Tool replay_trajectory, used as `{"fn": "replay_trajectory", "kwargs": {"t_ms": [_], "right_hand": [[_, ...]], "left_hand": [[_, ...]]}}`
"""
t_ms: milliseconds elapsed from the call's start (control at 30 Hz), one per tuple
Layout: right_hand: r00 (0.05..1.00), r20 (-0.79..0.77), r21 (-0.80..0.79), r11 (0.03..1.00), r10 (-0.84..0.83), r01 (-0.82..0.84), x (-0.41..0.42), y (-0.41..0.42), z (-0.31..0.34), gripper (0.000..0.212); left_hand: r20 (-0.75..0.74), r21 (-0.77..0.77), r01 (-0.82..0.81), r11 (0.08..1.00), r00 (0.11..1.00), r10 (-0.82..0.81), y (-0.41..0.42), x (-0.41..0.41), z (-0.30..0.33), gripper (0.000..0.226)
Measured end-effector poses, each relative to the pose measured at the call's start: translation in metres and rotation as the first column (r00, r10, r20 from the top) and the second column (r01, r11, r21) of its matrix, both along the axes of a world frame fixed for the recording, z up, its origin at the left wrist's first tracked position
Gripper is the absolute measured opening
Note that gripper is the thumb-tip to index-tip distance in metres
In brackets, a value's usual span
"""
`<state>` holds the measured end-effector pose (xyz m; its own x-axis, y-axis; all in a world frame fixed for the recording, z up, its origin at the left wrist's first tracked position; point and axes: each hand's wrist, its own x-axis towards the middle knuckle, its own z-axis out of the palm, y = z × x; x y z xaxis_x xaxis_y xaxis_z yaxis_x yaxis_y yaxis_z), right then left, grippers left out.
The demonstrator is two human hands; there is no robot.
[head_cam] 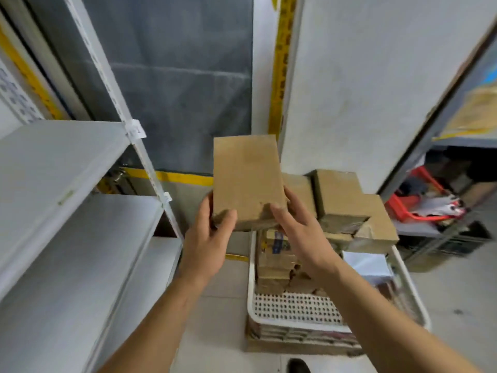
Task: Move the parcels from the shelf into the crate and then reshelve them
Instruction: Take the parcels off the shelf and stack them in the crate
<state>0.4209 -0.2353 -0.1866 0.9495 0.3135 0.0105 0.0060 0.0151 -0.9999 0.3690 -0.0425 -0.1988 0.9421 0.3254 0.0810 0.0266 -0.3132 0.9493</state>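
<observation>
While both hands grasp it from below, a flat brown cardboard parcel (246, 179) is held tilted in mid-air between the shelf and the crate: the left hand (208, 238) curls round its lower left corner with the thumb on the face, and the right hand (301, 232) pinches the lower right edge, thumb on top. To the left stands a white metal shelf (61, 162) with smooth, bare boards stacked in tiers; its slotted upright post (150, 168) runs just beside the parcel's left edge, leaving a narrow gap. Below and to the right sits a white plastic crate (293, 310) with a perforated wall, resting on the pale tiled floor (215, 319). More brown boxes (341, 200) are piled above its rim, square-edged and taped, close behind the right hand. Behind the parcel a grey panel (183, 76) and a white wall (363, 76) are in view.
</observation>
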Motion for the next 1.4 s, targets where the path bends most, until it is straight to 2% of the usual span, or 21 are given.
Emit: {"fn": "replay_trajectory", "kwargs": {"t_ms": [100, 200, 300, 400, 467, 633, 733, 800, 867, 933, 1033, 1100, 1267, 1333, 1400], "right_hand": [[0.993, 0.008, -0.011, 0.993, -0.121, 0.121, 0.024, -0.055, -0.005, 0.053], [0.975, 0.004, -0.025, 0.975, -0.221, 0.221, 0.054, -0.105, -0.009, 0.048], [0.947, -0.012, -0.027, 0.946, -0.322, 0.322, 0.082, -0.156, -0.011, 0.037], [0.889, -0.023, -0.045, 0.889, -0.457, 0.455, 0.105, -0.217, -0.023, 0.038], [0.87, -0.036, -0.041, 0.871, -0.491, 0.49, 0.114, -0.246, -0.032, 0.042], [0.81, -0.092, -0.037, 0.815, -0.58, 0.579, 0.135, -0.314, -0.052, 0.042], [0.795, -0.115, -0.098, 0.803, -0.596, 0.588, 0.143, -0.34, -0.07, 0.043], [0.786, -0.158, -0.104, 0.801, -0.598, 0.589, 0.147, -0.349, -0.084, 0.042], [0.78, -0.22, -0.107, 0.809, -0.586, 0.578, 0.149, -0.35, -0.101, 0.041], [0.798, -0.265, -0.12, 0.84, -0.541, 0.53, 0.152, -0.347, -0.119, 0.039], [0.845, -0.279, -0.148, 0.89, -0.457, 0.432, 0.155, -0.345, -0.142, 0.045], [0.862, -0.269, -0.162, 0.902, -0.43, 0.399, 0.16, -0.345, -0.145, 0.046], [0.884, -0.251, -0.213, 0.914, -0.393, 0.346, 0.165, -0.345, -0.134, 0.045], [0.891, -0.122, -0.361, 0.856, -0.438, 0.371, 0.166, -0.345, -0.13, 0.047], [0.897, 0.092, -0.531, 0.741, -0.433, 0.412, 0.168, -0.341, -0.121, 0.053]], "left_hand": [[-0.013, 0.008, 0.109, 0.994, 0.994, -0.109, -0.048, 0.04, -0.001, 0.037], [-0.031, 0.015, 0.189, 0.982, 0.982, -0.189, -0.101, 0.079, -0.002, 0.045], [-0.052, -0.008, 0.276, 0.961, 0.96, -0.276, -0.157, 0.118, -0.008, 0.042], [-0.098, -0.026, 0.375, 0.927, 0.922, -0.375, -0.217, 0.155, -0.018, 0.07], [-0.127, -0.018, 0.414, 0.91, 0.902, -0.413, -0.243, 0.171, -0.026, 0.077], [-0.186, -0.029, 0.508, 0.861, 0.844, -0.504, -0.314, 0.205, -0.042, 0.046], [-0.221, 0.034, 0.535, 0.844, 0.828, -0.515, -0.335, 0.217, -0.057, 0.047], [-0.255, 0.22, 0.542, 0.811, 0.835, -0.488, -0.34, 0.223, -0.066, 0.053], [-0.299, 0.422, 0.534, 0.733, 0.845, -0.444, -0.34, 0.228, -0.075, 0.065], [-0.336, 0.542, 0.531, 0.651, 0.847, -0.411, -0.338, 0.232, -0.087, 0.075], [-0.314, 0.688, 0.482, 0.543, 0.872, -0.376, -0.337, 0.235, -0.104, 0.076], [-0.282, 0.726, 0.44, 0.528, 0.892, -0.354, -0.337, 0.235, -0.108, 0.075], [-0.308, 0.711, 0.466, 0.526, 0.879, -0.363, -0.333, 0.236, -0.103, 0.074], [-0.316, 0.663, 0.49, 0.566, 0.868, -0.382, -0.327, 0.234, -0.096, 0.07], [-0.293, 0.62, 0.483, 0.619, 0.873, -0.389, -0.316, 0.23, -0.087, 0.068]]}}
